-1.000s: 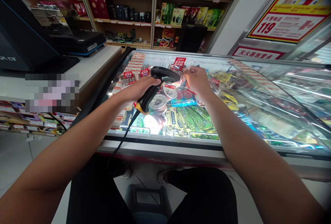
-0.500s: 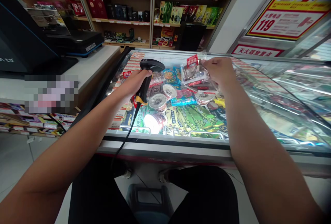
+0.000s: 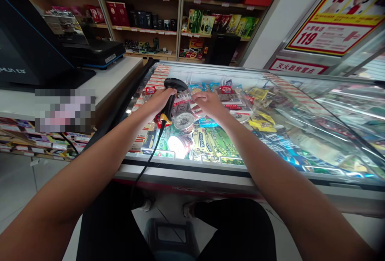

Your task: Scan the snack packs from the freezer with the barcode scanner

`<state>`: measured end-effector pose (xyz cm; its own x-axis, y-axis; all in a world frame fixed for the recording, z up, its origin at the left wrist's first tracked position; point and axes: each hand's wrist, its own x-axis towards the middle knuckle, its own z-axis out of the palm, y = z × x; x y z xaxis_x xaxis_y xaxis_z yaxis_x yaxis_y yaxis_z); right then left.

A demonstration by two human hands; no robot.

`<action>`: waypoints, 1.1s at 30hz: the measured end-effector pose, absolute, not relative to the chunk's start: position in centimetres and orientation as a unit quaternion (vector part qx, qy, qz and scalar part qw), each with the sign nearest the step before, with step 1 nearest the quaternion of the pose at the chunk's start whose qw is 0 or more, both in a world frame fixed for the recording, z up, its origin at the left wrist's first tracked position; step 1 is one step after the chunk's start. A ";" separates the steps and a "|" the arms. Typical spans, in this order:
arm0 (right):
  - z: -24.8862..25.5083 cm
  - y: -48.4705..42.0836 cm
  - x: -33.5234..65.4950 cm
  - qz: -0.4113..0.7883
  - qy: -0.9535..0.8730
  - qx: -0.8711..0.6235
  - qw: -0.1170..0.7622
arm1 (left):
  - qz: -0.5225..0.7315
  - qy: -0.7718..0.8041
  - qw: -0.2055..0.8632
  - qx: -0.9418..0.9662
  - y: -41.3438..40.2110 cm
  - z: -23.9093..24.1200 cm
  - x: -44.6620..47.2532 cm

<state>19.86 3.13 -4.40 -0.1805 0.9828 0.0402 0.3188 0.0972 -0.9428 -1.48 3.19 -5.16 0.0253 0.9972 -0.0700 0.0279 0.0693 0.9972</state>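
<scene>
Gripping the black scanner [image 3: 175, 84] by its handle [image 3: 169, 107], the left hand [image 3: 161, 100] is over the freezer [image 3: 192, 174], with the cord [image 3: 152, 152] trailing across the front edge. The right hand [image 3: 210, 104] is near it, fingers [image 3: 197, 97] bent together at the edge of a clear packet [image 3: 183, 98]; whether they pinch it, I cannot tell. The packet is between scanner and right hand, just beyond a round tub [image 3: 184, 121]. Red-labelled packets [image 3: 230, 96] lie to the right.
</scene>
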 end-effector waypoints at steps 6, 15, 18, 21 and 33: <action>-4.9 3.2 17.4 0.448 -0.595 -0.542 0.389 | 0.459 0.502 0.573 0.458 3.2 -4.8 -1.5; -5.2 3.3 16.2 0.448 -0.620 -0.541 0.349 | 0.474 0.462 0.621 0.419 2.7 -4.2 -1.3; -5.4 4.0 16.2 0.460 -0.606 -0.549 0.347 | 0.477 0.456 0.628 0.413 3.0 -4.5 -1.3; -5.3 4.3 16.9 0.476 -0.576 -0.543 0.382 | 0.495 0.449 0.619 0.412 2.9 -4.0 -1.4; -4.3 3.7 21.2 0.328 -0.682 -0.449 0.475 | 0.463 0.358 0.686 0.432 -0.1 -0.6 -1.1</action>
<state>21.24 3.72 -4.29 -0.1455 0.9243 0.3528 0.3022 0.3811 -0.8738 -1.12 -0.09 -0.56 0.3139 0.9450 -0.0915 -0.3262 0.1978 0.9244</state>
